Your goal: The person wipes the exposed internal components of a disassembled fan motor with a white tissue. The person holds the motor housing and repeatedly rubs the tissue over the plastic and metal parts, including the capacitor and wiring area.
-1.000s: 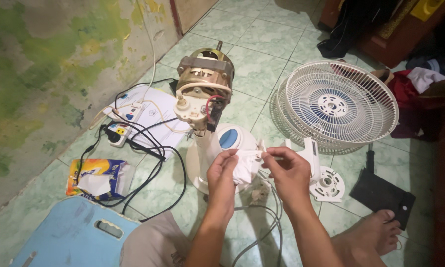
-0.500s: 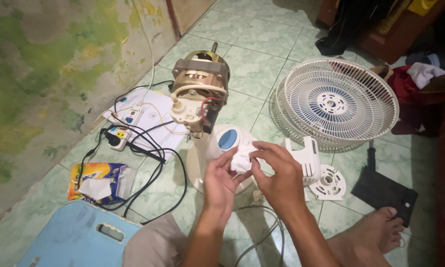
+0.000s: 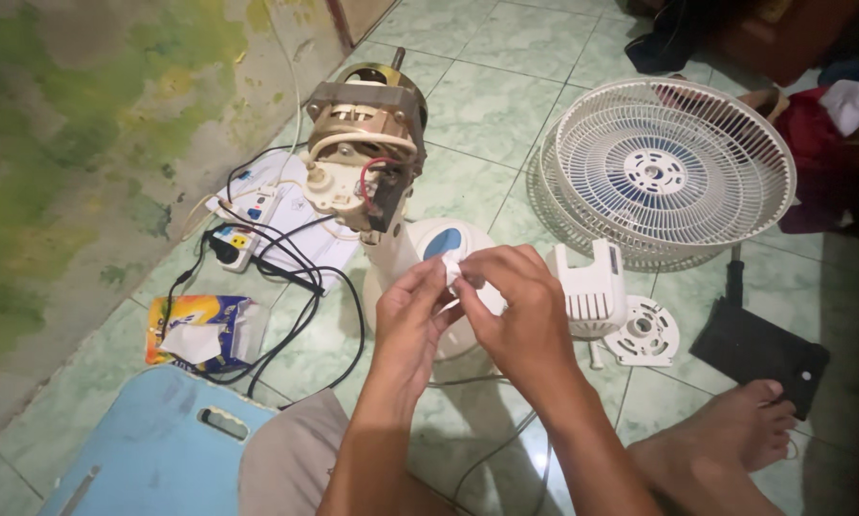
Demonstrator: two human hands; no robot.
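My left hand [image 3: 408,311] and my right hand [image 3: 509,308] are pressed together over a small wad of white tissue [image 3: 455,270], which both pinch at the fingertips. Most of the tissue is hidden by my fingers. Just behind my hands stands the white fan base with its blue control panel [image 3: 441,243]. The bare fan motor [image 3: 364,143], brass-coloured with red and white wires, sits on top of the stand.
White fan grilles [image 3: 666,177] lie on the tiled floor at the right. A white plastic motor cover [image 3: 587,291], a round white plate [image 3: 644,333] and a black flat object [image 3: 759,351] lie nearby. A power strip with black cables [image 3: 234,246], a tissue pack [image 3: 200,333], a blue stool [image 3: 152,449] and my foot [image 3: 726,430] are around.
My hands have closed in over the tissue, folding it from a spread sheet into a small wad. The camera view has shifted slightly downward and left.
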